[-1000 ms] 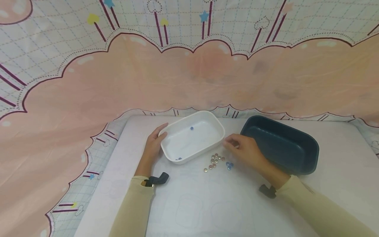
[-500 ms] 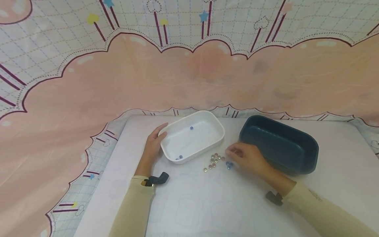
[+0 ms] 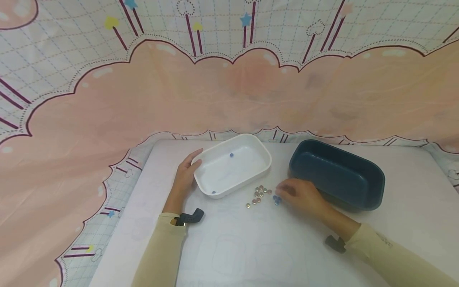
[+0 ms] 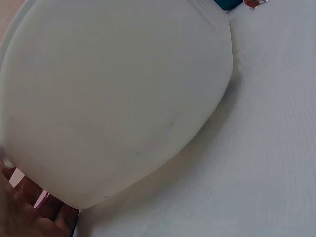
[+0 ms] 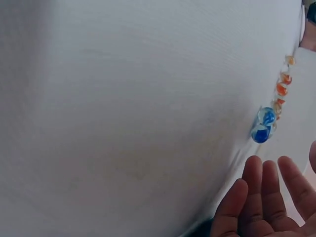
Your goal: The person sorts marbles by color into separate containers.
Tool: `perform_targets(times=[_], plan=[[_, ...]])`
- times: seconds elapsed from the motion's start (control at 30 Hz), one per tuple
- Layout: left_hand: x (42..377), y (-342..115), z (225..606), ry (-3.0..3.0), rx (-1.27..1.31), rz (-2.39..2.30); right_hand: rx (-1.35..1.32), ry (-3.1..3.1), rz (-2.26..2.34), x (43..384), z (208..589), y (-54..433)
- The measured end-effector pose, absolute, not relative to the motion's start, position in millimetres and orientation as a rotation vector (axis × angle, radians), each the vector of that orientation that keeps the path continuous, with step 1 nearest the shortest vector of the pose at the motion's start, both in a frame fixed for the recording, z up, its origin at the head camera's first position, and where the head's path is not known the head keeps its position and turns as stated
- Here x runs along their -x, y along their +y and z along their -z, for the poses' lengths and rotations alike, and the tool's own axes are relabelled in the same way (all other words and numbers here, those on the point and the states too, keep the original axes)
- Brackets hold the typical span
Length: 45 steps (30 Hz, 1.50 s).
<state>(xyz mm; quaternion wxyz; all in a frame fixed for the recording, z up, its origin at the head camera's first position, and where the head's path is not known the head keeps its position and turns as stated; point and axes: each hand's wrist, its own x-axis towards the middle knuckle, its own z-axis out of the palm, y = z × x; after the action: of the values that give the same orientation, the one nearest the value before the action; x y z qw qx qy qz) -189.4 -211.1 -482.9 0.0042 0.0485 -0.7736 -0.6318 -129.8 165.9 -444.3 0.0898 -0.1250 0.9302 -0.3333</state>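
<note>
My left hand (image 3: 184,175) grips the left end of a white tray (image 3: 247,181), thumb at the rim. The tray's outer wall (image 4: 118,98) fills much of the left wrist view. Blue marbles lie in the tray: one marble (image 3: 231,155) toward the back, another marble (image 3: 213,192) at the near left corner. My right hand (image 3: 301,197) is over the table beside a small cluster of blue glass marbles (image 3: 277,199). In the right wrist view its fingers (image 5: 253,182) are fairly straight and hold nothing, just short of the blue marbles (image 5: 261,132).
Several amber and orange marbles (image 3: 259,194) lie loose between the white tray and the blue cluster. A dark blue tray (image 3: 373,187) stands right behind my right hand. A patterned curtain (image 3: 229,95) hangs beyond the table's back edge.
My right hand has moved from the white tray's right end down to the blue marbles. Inside the tray, blue marbles near the close left corner have shifted. My left hand stays put.
</note>
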Motion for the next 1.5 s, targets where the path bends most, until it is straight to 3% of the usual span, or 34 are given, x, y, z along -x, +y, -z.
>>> perform_targets(times=[1.5], plan=[[190, -211, 485, -2.429, -0.149, 1.951, 0.344, 2.714, 0.916, 126, 455, 167]])
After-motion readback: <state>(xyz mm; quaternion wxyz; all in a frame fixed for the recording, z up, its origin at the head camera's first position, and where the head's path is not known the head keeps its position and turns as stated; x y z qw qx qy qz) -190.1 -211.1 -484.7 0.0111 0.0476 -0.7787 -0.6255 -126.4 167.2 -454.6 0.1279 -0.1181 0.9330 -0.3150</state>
